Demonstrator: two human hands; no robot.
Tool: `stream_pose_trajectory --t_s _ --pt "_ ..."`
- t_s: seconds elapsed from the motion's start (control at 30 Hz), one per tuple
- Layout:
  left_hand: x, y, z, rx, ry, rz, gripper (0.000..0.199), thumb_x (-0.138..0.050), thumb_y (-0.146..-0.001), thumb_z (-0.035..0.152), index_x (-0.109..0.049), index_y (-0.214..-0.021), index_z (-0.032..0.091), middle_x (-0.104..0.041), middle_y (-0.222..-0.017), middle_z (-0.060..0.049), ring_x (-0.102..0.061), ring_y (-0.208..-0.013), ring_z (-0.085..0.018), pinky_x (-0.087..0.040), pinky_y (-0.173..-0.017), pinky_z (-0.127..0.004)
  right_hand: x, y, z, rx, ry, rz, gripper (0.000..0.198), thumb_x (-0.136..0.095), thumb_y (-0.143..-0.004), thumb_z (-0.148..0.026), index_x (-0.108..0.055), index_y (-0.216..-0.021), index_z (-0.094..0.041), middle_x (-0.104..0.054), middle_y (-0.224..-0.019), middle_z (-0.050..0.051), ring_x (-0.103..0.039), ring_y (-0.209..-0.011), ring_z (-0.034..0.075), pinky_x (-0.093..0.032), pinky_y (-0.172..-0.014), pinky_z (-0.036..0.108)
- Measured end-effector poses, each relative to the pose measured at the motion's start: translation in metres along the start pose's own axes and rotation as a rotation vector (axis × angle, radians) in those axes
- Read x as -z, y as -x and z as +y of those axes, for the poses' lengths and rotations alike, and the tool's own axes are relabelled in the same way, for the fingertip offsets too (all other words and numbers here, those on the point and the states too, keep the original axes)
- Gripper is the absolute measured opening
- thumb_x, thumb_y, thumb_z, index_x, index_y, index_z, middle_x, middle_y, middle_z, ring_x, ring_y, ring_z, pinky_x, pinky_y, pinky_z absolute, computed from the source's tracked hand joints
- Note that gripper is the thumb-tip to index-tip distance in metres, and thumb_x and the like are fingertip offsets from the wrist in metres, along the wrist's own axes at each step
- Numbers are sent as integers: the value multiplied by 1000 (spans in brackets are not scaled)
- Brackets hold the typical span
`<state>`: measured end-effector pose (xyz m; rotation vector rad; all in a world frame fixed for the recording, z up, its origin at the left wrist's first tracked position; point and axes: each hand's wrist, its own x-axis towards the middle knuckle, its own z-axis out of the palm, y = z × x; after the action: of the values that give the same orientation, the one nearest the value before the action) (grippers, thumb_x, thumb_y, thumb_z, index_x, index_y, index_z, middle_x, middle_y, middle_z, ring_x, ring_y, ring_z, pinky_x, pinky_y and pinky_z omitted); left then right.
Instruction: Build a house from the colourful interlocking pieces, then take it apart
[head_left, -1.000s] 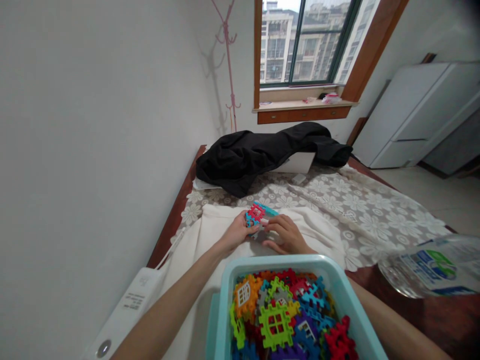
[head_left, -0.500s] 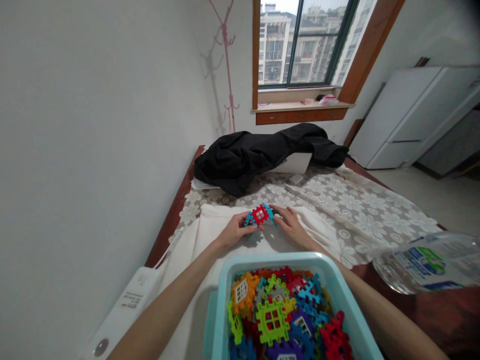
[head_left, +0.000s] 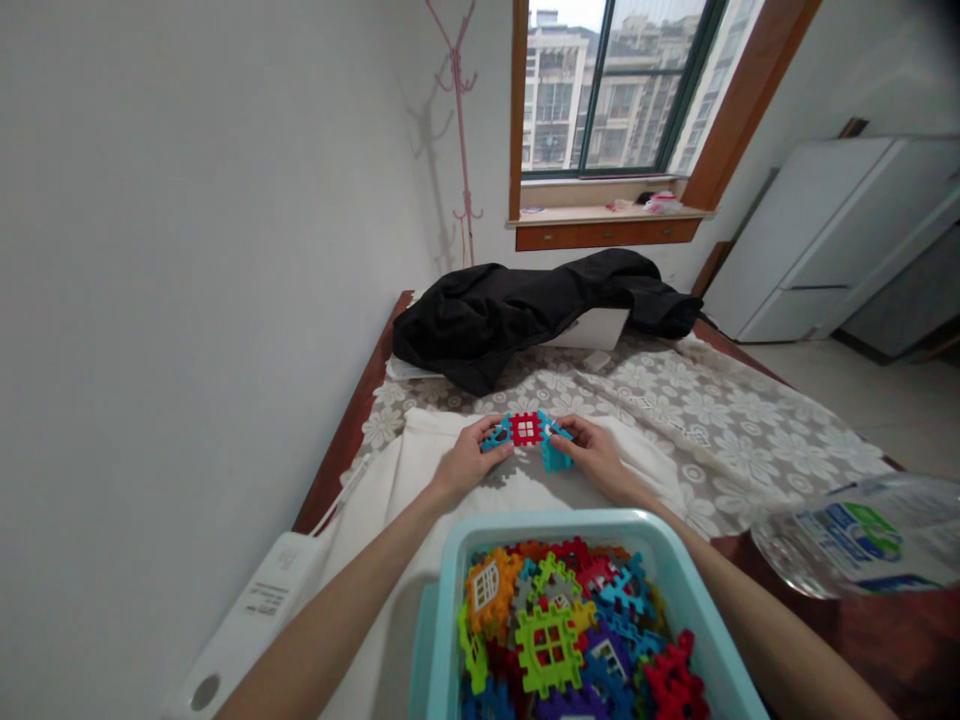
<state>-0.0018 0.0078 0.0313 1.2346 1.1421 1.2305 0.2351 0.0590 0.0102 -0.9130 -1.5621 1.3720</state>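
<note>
Between my two hands, above the white cloth (head_left: pixel 420 470), is a small assembly of interlocking building blocks: a red window block (head_left: pixel 526 429) in the middle with blue blocks (head_left: pixel 556 458) joined at its sides. My left hand (head_left: pixel 466 458) is closed on the blue piece at the left end. On the other side, my right hand (head_left: pixel 598 455) grips the blue pieces at the right end with thumb and fingers. Nearer to me stands a light blue bin (head_left: pixel 555 522) full of loose blocks, among them a lime green window block (head_left: pixel 549 648) and an orange one (head_left: pixel 493 588).
A black garment (head_left: pixel 525 300) lies across the far end of the table over a white box (head_left: pixel 592 328). A large clear bottle (head_left: pixel 862 535) is at the right. A white device (head_left: pixel 259 610) lies along the left wall. A floral tablecloth (head_left: pixel 720 430) covers the table.
The block assembly has turned so the red block now sits level. More of the blue piece at the right shows, hanging downward. My right hand has shifted slightly right.
</note>
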Motion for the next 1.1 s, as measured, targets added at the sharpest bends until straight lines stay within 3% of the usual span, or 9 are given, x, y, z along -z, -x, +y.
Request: stream_pose_trajectory --t_s 0.4,0.57,0.87,1.1 --pt "-4 -1 -4 64 9 105 46 -86 -77 41 -72 -112 16 -79 -90 -7 -71 -75 -19 -53 -69 -27 0 0 2 45 59 78 37 -77 -82 -53 -67 -99 -21 -70 -85 1 -61 -70 17 -49 -61 29" --pt "-7 1 3 42 -24 123 38 -87 -76 38 -75 -104 16 -80 -96 -9 -72 -85 -21 -54 -75 -27 2 2 1 50 45 -19 43 -73 -88 -50 -62 -119 -23 -70 -88 0 -60 -69 16 -46 -59 27" --pt "-5 -1 0 73 -83 93 40 -82 -80 40 -76 -111 15 -80 -109 -11 -74 -100 -25 -57 -87 -32 0 3 4 37 20 -46 43 -73 -89 -49 -60 -120 -23 -67 -88 0 -57 -69 15 -43 -59 26" --pt "0 -5 -7 113 -86 53 41 -83 -78 45 -79 -108 17 -82 -105 -9 -75 -91 -24 -58 -76 -30 2 4 1 47 74 -68 46 -71 -89 -49 -63 -127 -23 -66 -85 -1 -56 -68 16 -43 -60 27"
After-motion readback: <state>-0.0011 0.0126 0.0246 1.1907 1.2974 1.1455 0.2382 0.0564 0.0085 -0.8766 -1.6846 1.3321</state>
